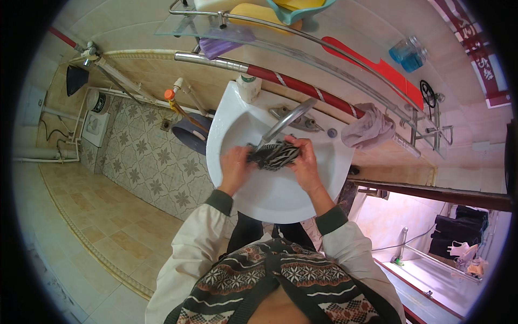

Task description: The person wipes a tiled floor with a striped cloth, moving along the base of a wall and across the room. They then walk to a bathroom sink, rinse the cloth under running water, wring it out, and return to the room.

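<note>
Under the spout of a chrome faucet (289, 119), a black-and-white striped cloth (275, 157) is bunched between both hands over a white ceramic washbasin (275, 198). My left hand (236, 168) grips the cloth's left end and looks blurred. At the right end, my right hand (302, 162) holds the cloth between thumb and fingers. The spout's tip meets the cloth's upper edge in this view. Whether water is running cannot be made out. Part of the basin's bowl is hidden behind the cloth and hands.
A white bottle (249, 87) stands on the basin's back left corner. A greyish-pink cloth (370, 127) hangs over a red-wrapped rail (299, 85) behind the basin. Above runs a glass shelf (279, 48) with a metal guard rail. A grey plastic basin (190, 133) leans at the left.
</note>
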Demonstrator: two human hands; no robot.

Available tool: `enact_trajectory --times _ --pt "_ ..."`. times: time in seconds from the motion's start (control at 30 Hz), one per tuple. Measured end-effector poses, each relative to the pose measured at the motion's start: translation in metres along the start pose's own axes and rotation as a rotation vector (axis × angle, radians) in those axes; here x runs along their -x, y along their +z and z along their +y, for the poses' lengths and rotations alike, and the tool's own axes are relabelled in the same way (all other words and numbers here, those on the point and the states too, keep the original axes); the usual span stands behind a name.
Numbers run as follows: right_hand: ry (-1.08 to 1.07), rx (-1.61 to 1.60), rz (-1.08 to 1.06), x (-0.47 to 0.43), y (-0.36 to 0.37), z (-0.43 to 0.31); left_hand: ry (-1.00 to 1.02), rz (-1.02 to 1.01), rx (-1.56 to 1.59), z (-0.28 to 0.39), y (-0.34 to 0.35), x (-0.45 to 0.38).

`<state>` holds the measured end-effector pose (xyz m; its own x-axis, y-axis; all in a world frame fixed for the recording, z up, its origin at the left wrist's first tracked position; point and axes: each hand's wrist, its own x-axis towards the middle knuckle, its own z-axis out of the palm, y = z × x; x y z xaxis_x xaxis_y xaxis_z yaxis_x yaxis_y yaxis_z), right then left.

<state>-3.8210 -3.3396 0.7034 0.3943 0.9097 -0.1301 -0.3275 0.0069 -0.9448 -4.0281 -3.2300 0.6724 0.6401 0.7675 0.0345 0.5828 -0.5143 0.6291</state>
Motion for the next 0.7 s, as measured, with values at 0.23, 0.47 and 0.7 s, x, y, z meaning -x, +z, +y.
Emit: enact_trajectory --times 0.23,0.47,0.7 --pt "-0.156 -0.06 -0.015 0.014 0.011 -0.047 -0.458 -0.104 1.158 0.0 0.044 -0.002" --pt "0.736 -0.544 0.208 0.02 -0.04 0.048 -0.145 0.05 0.826 0.053 0.041 -0.003" --pt "0.548 -0.464 0.233 -0.004 0.047 0.081 -0.394 0.17 0.635 -0.055 0.093 0.015"
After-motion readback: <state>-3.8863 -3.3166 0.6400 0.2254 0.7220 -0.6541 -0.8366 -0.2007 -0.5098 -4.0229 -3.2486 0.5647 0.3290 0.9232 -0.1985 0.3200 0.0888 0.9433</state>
